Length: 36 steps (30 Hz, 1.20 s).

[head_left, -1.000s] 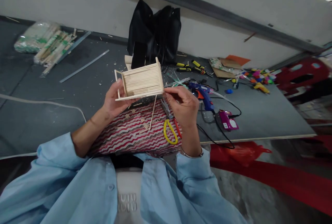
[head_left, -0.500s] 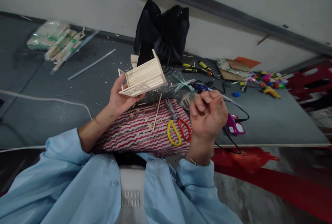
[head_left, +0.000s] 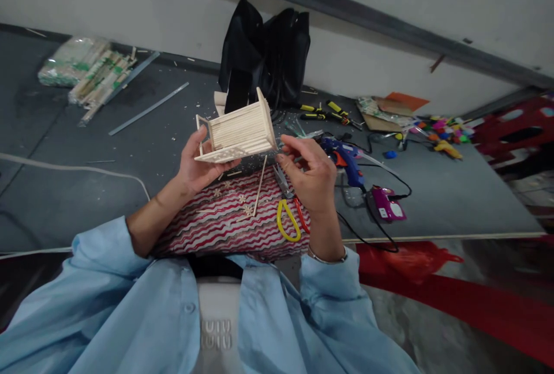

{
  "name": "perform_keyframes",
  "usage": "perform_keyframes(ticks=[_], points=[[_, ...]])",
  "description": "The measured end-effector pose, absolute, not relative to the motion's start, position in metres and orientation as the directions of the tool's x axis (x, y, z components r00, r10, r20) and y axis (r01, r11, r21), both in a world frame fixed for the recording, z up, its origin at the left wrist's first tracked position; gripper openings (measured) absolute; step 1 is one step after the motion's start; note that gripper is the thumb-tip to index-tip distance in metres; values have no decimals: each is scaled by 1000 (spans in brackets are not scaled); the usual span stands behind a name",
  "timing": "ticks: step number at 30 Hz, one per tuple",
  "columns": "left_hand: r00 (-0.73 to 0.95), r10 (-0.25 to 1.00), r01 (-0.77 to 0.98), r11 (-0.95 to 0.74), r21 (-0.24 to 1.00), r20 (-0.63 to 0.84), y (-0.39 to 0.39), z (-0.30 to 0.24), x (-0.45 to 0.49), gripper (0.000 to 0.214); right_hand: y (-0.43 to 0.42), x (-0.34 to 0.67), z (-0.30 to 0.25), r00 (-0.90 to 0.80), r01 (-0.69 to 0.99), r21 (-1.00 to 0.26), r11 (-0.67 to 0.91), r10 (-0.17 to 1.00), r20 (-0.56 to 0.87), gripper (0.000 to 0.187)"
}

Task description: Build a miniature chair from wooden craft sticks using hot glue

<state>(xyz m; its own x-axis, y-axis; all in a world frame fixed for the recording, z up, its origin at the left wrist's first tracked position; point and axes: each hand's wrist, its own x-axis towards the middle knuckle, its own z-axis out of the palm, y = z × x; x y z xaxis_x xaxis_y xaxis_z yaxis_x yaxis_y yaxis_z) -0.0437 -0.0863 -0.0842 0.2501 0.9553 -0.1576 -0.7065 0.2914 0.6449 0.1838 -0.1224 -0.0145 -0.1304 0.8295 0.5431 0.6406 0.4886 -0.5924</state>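
Observation:
My left hand (head_left: 197,166) grips a small wooden-stick model (head_left: 240,128), thumb on its left end frame and fingers beneath. The model is held tilted above the table, with a slatted panel, a low side and an upright end piece at the right. My right hand (head_left: 311,169) is beside that right end, thumb and forefinger apart; whether they touch it I cannot tell. Below lies a striped cloth (head_left: 208,229) bearing scissors-like pliers (head_left: 288,221) with yellow and red handles, a thin stick (head_left: 259,186) and small flower-shaped wooden pieces (head_left: 247,210).
A blue glue gun (head_left: 352,169) and a purple box (head_left: 387,206) with black cords lie to the right. Yellow-black pliers (head_left: 320,113) and a black bag (head_left: 264,51) are behind. Bagged sticks (head_left: 101,77) and a metal ruler (head_left: 149,108) lie at left.
My right hand has come left from beside the glue gun to the model's right end, and its fingers have spread from a pinch. The model has tipped slightly in my left hand.

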Motion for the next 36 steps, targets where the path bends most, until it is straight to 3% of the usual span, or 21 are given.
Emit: perform_keyframes(ticks=[3,6,8,10,12,14,20,24,26,28,30,32,34,36], points=[[294,948,-678,300,671,-126,-87,-85,-43,62,-122,185,-17,-154,682,-531,503,809,568,8],[339,934,-679,328,657,-115,-87,-85,-42,63,-124,188,-20,-48,696,-545,467,788,614,12],[335,933,-707,343,619,-134,-87,-84,-42,61,-126,189,-20,108,577,-688,440,794,599,20],[310,937,-740,346,577,-164,-86,-84,-42,57,-130,187,-19,207,289,-873,392,865,457,29],[280,942,-769,337,543,-187,-85,-83,-42,55,-135,181,-18,157,-29,-966,256,956,249,37],[265,944,-790,329,518,-195,-84,-83,-42,56,-141,171,-19,36,-216,-972,95,995,89,42],[163,970,-837,233,496,-181,-81,-83,-41,47,-154,126,-42,-252,-361,-915,-182,963,-92,39],[11,997,-800,54,598,-74,-84,-76,-36,47,-164,107,-54,-256,-262,-957,-125,965,-56,41],[-62,997,-763,-70,643,35,-87,-72,-33,50,-169,106,-56,-231,-76,-997,1,973,18,41],[-109,986,-737,-163,656,123,-90,-70,-30,51,-173,108,-59,-201,199,-959,202,966,162,38],[-144,973,-711,-228,665,179,-91,-71,-29,53,-174,112,-61,-192,459,-775,434,900,391,28],[-162,963,-683,-268,679,216,-90,-76,-28,57,-173,114,-63,-211,637,-491,594,748,630,6],[-158,955,-660,-291,693,251,-89,-81,-27,63,-171,115,-62,-244,746,-226,627,573,783,21],[-135,953,-641,-293,709,271,-89,-85,-26,66,-168,116,-60,-281,811,-50,583,462,841,33]])
